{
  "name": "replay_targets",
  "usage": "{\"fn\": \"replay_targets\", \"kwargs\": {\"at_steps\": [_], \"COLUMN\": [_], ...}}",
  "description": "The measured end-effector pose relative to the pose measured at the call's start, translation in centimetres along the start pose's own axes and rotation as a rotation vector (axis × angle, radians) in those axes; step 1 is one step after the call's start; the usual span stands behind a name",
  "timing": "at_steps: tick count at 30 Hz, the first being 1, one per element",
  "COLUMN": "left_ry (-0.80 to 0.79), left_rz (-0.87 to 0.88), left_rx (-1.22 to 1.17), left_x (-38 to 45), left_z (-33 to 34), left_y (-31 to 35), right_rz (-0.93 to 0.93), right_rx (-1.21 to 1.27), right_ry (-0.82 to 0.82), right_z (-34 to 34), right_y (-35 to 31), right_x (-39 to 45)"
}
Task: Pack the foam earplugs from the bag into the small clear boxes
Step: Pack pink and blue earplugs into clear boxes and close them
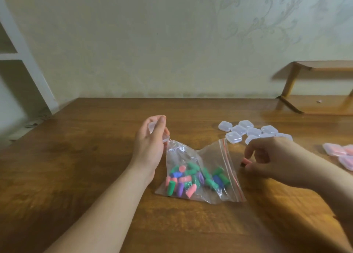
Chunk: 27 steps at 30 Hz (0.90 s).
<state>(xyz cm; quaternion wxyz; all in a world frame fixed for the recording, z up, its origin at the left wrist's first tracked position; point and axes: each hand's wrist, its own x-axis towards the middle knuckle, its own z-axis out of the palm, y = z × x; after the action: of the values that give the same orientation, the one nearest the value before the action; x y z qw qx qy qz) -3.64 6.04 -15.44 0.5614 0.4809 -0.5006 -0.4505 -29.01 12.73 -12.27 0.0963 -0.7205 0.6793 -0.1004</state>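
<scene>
A clear zip bag (214, 157) with a red seal strip lies on the wooden table (95, 157), holding several green, pink, purple and blue foam earplugs (191, 178). My left hand (150, 142) hovers just left of the bag and holds a small clear box (152, 127) in curled fingers. My right hand (275, 157) is to the right of the bag's mouth, pinching a pink earplug (246, 161) at the table surface.
Several empty small clear boxes (248, 131) sit in a cluster behind my right hand. Boxes filled with pink earplugs (342, 153) lie at the right edge. A wooden shelf (315, 100) stands at the back right, against the wall.
</scene>
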Motion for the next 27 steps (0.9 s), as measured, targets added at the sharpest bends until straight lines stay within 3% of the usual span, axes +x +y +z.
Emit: {"fn": "replay_targets", "kwargs": {"at_steps": [8, 13, 16, 21, 24, 27], "left_ry": [0.053, -0.203, -0.362, -0.524, -0.582, -0.648], "left_rz": [0.076, 0.039, 0.016, -0.107, -0.045, -0.038], "left_rx": [-0.091, -0.186, -0.219, -0.270, -0.112, -0.099], "left_x": [-0.1, -1.9, -3.2, -4.3, -4.4, -4.7], "left_z": [-0.6, -0.3, 0.3, 0.9, 1.1, 1.2], "left_y": [1.0, 2.2, 2.7, 2.8, 2.0, 1.8], "right_rz": [0.086, 0.092, 0.092, -0.156, -0.401, -0.437], "right_rx": [0.029, 0.011, -0.019, 0.396, 0.460, 0.432], "right_ry": [0.007, 0.011, 0.164, 0.598, 0.630, 0.596], "right_z": [1.6, 1.5, 1.1, -0.2, 0.3, 2.0], "right_y": [0.2, 0.2, 0.1, -3.5, -6.6, -7.8], "right_x": [1.1, 1.1, 0.8, -1.8, -3.5, -3.9]}}
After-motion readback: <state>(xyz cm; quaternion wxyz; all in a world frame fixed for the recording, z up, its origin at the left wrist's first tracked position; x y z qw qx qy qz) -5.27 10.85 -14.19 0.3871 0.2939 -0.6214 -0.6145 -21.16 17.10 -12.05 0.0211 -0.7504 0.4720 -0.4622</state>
